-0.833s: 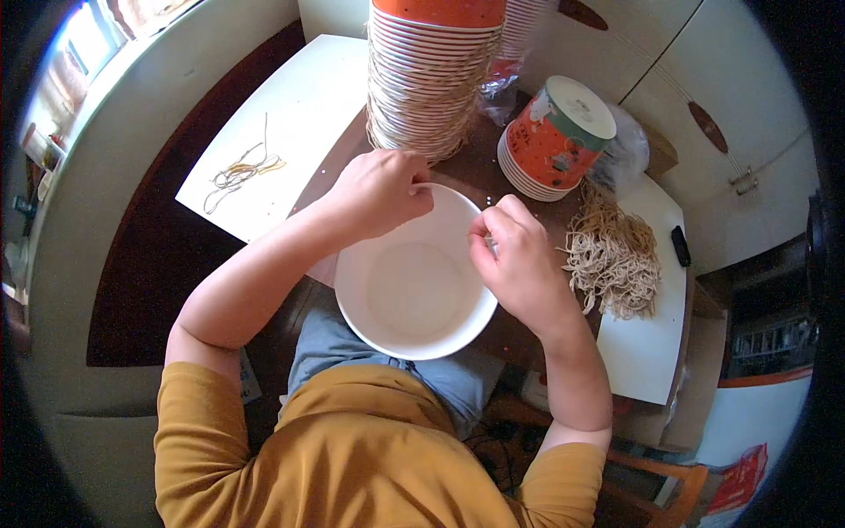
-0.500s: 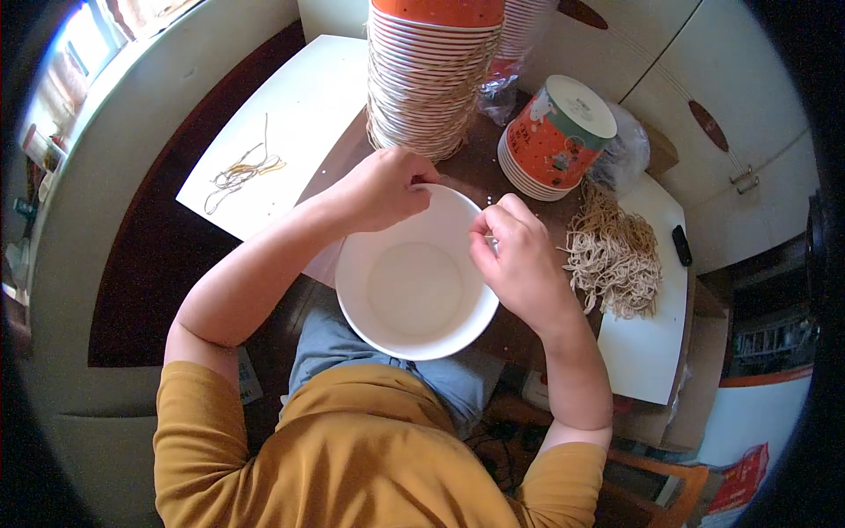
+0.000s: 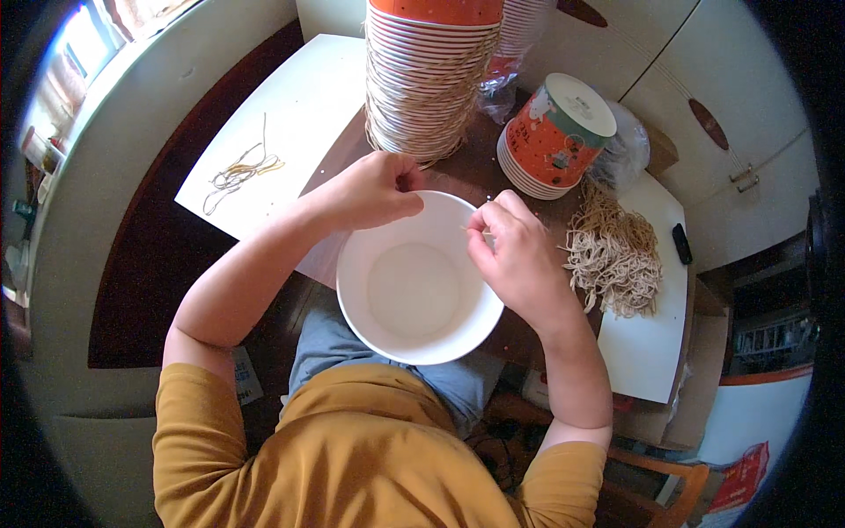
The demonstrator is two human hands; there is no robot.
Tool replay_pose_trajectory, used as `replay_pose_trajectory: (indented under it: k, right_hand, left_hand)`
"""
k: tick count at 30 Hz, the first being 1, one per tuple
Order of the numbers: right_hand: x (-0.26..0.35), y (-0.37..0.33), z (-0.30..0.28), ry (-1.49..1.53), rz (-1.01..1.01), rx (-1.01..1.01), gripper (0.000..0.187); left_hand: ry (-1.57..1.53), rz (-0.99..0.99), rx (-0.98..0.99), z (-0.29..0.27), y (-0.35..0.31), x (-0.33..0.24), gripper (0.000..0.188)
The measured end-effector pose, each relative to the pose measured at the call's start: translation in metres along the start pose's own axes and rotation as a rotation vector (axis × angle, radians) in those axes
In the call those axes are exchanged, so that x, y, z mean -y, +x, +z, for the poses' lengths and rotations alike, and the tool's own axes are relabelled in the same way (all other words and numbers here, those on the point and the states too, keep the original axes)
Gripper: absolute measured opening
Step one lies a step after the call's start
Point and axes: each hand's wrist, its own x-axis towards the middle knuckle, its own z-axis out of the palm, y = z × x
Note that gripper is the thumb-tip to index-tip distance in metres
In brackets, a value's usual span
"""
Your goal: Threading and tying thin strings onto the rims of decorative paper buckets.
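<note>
A white paper bucket (image 3: 414, 290) stands mouth up between my forearms, its inside bare. My left hand (image 3: 383, 189) is at the far left of its rim, fingers curled into a pinch; what they grip is hidden. Over the right side of the rim, my right hand (image 3: 510, 242) is closed in a pinch. A short pale end of cord pokes out from its fingertips over the bucket's mouth. Right of that hand lies a heap of beige cords (image 3: 613, 255).
A tall stack of paper buckets (image 3: 431, 88), wound with cords, rises beyond the left hand. A shorter upside-down stack of orange and green buckets (image 3: 554, 141) stands right of it. Loose cords (image 3: 242, 176) lie on the white board (image 3: 290, 97). A black object (image 3: 681, 245) sits far right.
The bucket has shifted slightly nearer and to the right. My left hand has moved a little left. The cord end at my right fingertips now shows inside the rim.
</note>
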Motion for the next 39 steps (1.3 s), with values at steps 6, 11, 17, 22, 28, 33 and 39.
replay_pose_trajectory:
  k: [6,11,17,22,28,33,39]
  right_hand:
    - [-0.014,0.019,-0.014,-0.098,-0.152,0.013,0.008]
    - [0.011,0.020,-0.017,0.101,-0.068,0.051,0.009]
    - [0.017,0.010,0.007,0.255,0.202,0.176,0.011]
    - [0.012,0.016,0.015,0.418,0.290,0.127,0.014]
    - [0.016,0.018,0.019,0.384,0.329,0.173,0.014]
    - [0.020,0.022,0.018,0.377,0.378,0.213,0.013]
    - [0.019,0.023,0.023,0.454,0.428,0.195,0.013]
  left_hand:
    - [-0.346,-0.010,0.052,0.009,-0.021,0.010,0.035]
    - [-0.694,-0.099,-0.104,0.038,-0.046,0.002,0.038]
    - [-0.842,-0.169,-0.074,0.040,-0.061,0.008,0.028]
    - [-0.629,-0.058,-0.093,0.037,-0.053,0.015,0.021]
    - [-0.507,0.001,-0.129,0.034,-0.049,0.015,0.019]
    - [-0.427,0.051,-0.134,0.034,-0.048,0.019,0.019]
    - [-0.210,0.171,-0.178,0.031,-0.047,0.015,0.020]
